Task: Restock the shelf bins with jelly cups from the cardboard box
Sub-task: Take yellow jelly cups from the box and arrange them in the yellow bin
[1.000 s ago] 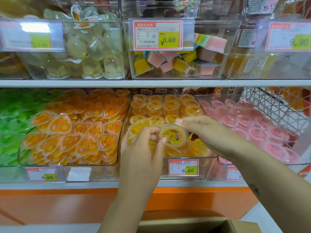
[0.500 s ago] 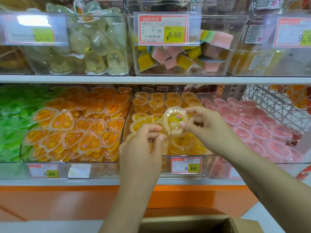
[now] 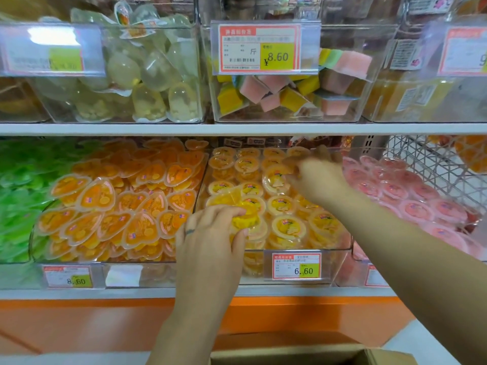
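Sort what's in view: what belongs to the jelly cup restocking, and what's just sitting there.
Job:
left hand, gripping yellow jelly cups
right hand, blurred, at a tilted cup
middle bin
cardboard box

Just there:
heart-shaped orange jellies
green jellies
pink cups
clear jellies and cube jellies on the upper shelf

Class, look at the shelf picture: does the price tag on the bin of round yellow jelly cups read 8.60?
No, the price tag on the front of that bin reads 6.60.
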Demonstrator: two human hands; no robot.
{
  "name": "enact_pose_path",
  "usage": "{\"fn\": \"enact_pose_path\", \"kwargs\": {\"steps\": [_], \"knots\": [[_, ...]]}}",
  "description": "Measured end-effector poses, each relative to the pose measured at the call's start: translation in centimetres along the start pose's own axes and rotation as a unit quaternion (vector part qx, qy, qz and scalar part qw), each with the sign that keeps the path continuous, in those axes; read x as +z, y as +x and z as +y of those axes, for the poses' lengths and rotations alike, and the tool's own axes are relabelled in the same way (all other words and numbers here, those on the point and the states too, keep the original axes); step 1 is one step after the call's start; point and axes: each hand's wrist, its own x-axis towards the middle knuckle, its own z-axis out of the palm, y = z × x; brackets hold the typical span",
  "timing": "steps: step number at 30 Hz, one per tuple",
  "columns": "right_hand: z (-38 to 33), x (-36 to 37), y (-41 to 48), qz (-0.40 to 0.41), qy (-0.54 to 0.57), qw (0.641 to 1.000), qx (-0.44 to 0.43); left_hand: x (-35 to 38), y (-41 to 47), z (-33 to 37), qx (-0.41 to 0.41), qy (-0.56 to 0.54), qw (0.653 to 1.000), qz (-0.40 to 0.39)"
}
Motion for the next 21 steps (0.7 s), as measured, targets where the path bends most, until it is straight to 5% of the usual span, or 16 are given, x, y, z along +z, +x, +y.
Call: {"fn": "enact_pose_path", "kwargs": {"steps": [4, 15, 21], "knots": [[-0.2, 0.2, -1.0, 0.059, -0.054, 0.996, -0.024, 0.3, 0.0, -0.1, -0.001, -0.002, 1.0, 0.008], [-0.8, 0.2, -1.7, -0.015, -0.063, 0.998, -0.027, 0.3, -0.3, -0.2, 0.0, 0.001, 1.0, 0.01], [-1.9, -1.0, -4.7, 0.01, 0.122, 0.983, -0.139, 0.4, -0.1, -0.7, -0.007, 0.001, 1.0, 0.02]]}}
